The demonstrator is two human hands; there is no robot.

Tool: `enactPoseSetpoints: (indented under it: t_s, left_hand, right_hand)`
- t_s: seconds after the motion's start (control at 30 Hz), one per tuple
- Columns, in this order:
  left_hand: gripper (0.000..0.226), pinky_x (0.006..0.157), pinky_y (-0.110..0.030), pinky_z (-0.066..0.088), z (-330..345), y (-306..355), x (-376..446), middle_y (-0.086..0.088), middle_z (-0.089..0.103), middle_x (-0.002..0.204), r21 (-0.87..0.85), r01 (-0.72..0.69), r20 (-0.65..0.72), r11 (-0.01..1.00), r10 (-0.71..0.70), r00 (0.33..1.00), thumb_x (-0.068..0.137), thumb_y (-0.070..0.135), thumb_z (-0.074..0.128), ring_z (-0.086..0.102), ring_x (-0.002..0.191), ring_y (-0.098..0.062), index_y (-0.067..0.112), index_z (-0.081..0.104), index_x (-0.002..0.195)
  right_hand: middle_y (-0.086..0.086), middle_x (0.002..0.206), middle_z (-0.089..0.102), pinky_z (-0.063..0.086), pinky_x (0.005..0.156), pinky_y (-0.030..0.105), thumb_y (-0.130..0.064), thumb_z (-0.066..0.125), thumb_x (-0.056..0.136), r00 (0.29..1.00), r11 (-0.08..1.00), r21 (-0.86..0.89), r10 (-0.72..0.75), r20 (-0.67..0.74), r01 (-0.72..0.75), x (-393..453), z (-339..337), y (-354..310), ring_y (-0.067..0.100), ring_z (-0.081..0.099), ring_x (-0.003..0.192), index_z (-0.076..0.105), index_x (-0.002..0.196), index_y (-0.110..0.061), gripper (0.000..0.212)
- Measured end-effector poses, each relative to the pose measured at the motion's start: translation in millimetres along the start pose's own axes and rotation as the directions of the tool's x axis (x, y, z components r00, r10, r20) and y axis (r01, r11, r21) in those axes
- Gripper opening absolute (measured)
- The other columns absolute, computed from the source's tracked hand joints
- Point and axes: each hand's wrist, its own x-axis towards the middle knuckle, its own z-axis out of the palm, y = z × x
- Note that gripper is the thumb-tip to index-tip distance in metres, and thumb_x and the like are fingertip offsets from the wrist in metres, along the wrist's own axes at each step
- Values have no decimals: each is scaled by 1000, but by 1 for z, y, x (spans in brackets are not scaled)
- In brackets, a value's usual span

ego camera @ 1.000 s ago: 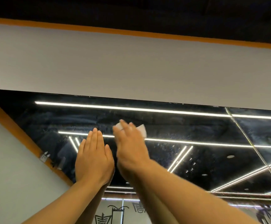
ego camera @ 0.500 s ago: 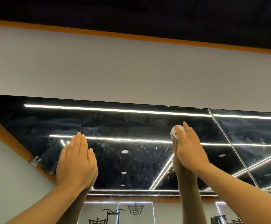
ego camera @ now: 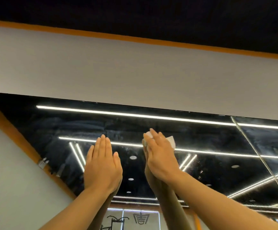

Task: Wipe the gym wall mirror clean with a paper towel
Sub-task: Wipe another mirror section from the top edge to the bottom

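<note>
Both hands lie flat-fingered on the mirror, the right hand pressing the towel right of the left hand, smeared glass lying above its fingers.

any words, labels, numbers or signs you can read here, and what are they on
No readable text anywhere.
Black logo-like marks reflected at the bottom edge of the mirror: graphic shapes, cut off and blurred, not readable as letters.
Small fitting on the orange trim at the mirror's left edge: too small to show any label.
Paper towel under the right hand: plain white, no print.
Left hand lies flat on the glass, covering no text.
</note>
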Motion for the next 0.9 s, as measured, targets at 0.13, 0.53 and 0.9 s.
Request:
enactPoseSetpoints:
  t_s: [0.13,0.53,0.9]
  left_hand:
    - [88,116,-29,-16,1,-3,2,-1,-13,167,55,-25,7,998,24,1000,80,51,-23,-18,150,-11,15,-5,159]
    - [79,124,-34,-10,1,-7,3,-3,-14,167,70,-57,42,996,55,998,87,45,-14,-16,153,-16,12,-7,159]
    - [76,124,-35,-3,7,-3,1,6,11,165,-27,-320,49,947,320,946,92,52,-4,2,152,-8,21,20,157]
  right_hand:
    - [-5,166,16,3,124,39,-34,36,108,958,966,37,-259,120,256,4,29,-55,20,6,153,31,155,-30,47]
    - [-15,166,-5,15,125,43,-20,38,108,996,989,-145,-30,82,42,-21,-35,64,16,-5,154,24,156,-36,52]
    - [-31,152,16,16,125,47,-56,24,97,1000,993,118,-11,-24,14,-51,-42,85,8,14,150,31,139,-59,42]
